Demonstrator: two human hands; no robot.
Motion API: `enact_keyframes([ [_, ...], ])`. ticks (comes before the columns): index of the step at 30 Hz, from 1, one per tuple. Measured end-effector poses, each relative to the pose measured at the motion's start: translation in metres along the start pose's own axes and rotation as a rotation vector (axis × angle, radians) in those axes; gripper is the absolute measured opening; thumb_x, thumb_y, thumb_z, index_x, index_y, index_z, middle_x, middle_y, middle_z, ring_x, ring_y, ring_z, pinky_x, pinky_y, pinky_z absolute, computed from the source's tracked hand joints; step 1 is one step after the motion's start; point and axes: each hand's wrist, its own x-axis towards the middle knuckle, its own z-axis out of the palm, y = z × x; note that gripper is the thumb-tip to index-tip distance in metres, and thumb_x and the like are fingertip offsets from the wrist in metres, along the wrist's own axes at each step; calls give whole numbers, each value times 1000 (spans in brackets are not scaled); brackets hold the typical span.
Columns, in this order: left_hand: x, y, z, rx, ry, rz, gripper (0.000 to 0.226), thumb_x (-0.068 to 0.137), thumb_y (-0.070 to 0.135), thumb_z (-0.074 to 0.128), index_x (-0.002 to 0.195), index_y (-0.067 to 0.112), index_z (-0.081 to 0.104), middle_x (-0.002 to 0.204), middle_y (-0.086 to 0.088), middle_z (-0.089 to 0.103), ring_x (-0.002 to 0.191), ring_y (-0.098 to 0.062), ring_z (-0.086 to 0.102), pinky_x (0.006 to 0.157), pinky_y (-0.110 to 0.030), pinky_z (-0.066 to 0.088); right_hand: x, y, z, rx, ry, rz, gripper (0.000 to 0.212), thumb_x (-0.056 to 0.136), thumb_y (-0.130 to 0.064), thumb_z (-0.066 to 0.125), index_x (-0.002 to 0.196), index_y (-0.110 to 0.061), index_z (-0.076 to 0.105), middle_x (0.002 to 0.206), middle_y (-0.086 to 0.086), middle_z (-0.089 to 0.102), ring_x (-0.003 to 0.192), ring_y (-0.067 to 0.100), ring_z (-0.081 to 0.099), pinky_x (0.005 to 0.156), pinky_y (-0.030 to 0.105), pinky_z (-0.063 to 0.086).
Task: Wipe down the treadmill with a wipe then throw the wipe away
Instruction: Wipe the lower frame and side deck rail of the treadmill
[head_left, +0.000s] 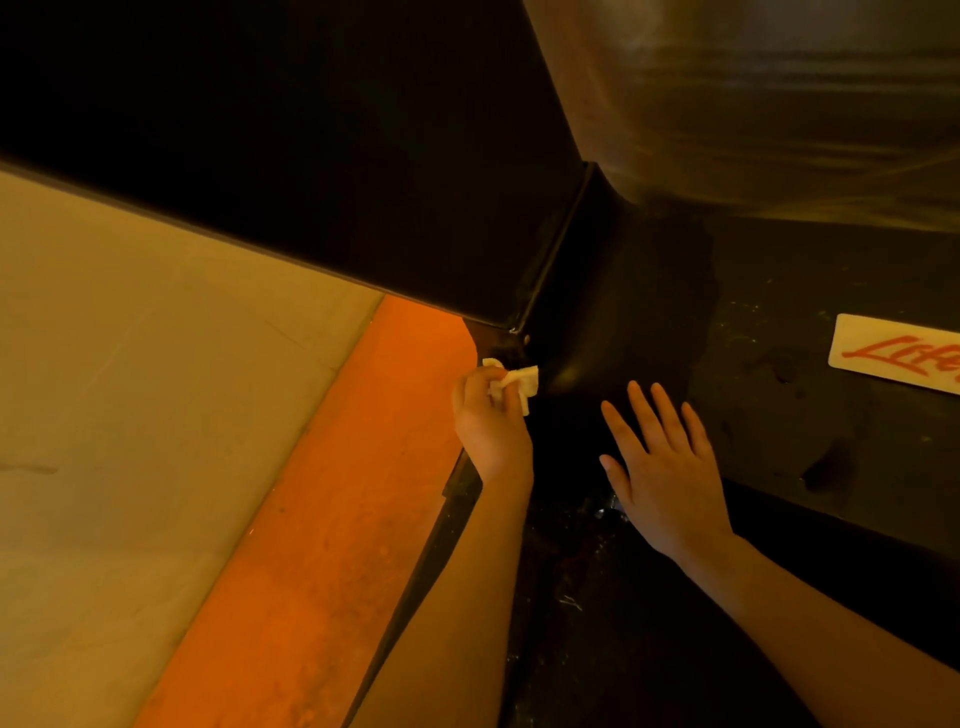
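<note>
A crumpled white wipe (511, 382) is pinched in the curled fingers of the left hand (491, 421) and is held against the dark treadmill (613, 322), low on the base where a black beam meets the housing. Part of the wipe sticks out above and to the right of the fingers. The right hand (662, 467) is spread flat, fingers straight and slightly apart, palm down on the black treadmill surface just beside the left hand; nothing is held in it. A pale label (893, 353) with red script lettering is seen on the dark deck to the right, cut off by the frame edge. A silvery curved housing (779, 104) is seen at top right. An orange floor strip (322, 519) runs beside the treadmill, with tan floor (130, 364) further left. No container is seen.
</note>
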Motion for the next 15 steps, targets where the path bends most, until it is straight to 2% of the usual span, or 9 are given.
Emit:
enact_keyframes([
  [2, 4, 6, -3, -90, 22, -71, 19, 93, 8, 65, 107, 20, 61, 103, 17, 56, 91, 6, 54, 76, -11, 44, 0, 0, 1, -2, 3, -1, 62, 99, -50, 23, 151, -20, 40, 159, 14, 30, 150, 34, 21, 119, 53, 19],
  [4, 6, 13, -2, -123, 24, -79, 21, 92, 9, 66, 102, 25, 59, 104, 22, 54, 93, 8, 54, 79, -12, 46, 0, 0, 0, 3, 9, -1, 62, 99, -50, 23, 150, -19, 41, 159, 15, 31, 149, 34, 22, 119, 53, 19],
  [6, 5, 14, 3, -75, 28, -23, 18, 91, 7, 68, 100, 22, 64, 112, 17, 54, 101, 1, 53, 83, -12, 46, 0, 0, 0, -3, 10, -2, 62, 99, -50, 24, 150, -19, 41, 159, 15, 31, 149, 34, 23, 119, 52, 19],
  [9, 4, 4, 9, -18, 29, 11, 15, 89, 4, 69, 103, 7, 72, 119, 2, 59, 110, -8, 54, 87, -13, 46, 0, -1, 1, -17, 11, 0, 62, 98, -50, 25, 150, -19, 41, 159, 15, 31, 149, 34, 22, 119, 52, 19],
  [12, 6, -7, 6, 63, -29, 83, 17, 88, 2, 70, 105, 1, 73, 117, -7, 63, 109, -19, 61, 87, -28, 53, -1, 0, 2, -22, 8, -1, 62, 99, -50, 25, 151, -20, 39, 160, 14, 30, 150, 34, 21, 119, 52, 19],
  [15, 8, -12, -2, 142, -91, 177, 18, 88, 1, 68, 106, 1, 73, 114, -9, 66, 103, -21, 63, 83, -26, 51, 0, 0, 1, -20, 8, 3, 62, 98, -50, 26, 151, -20, 40, 160, 14, 30, 150, 33, 21, 119, 52, 18],
])
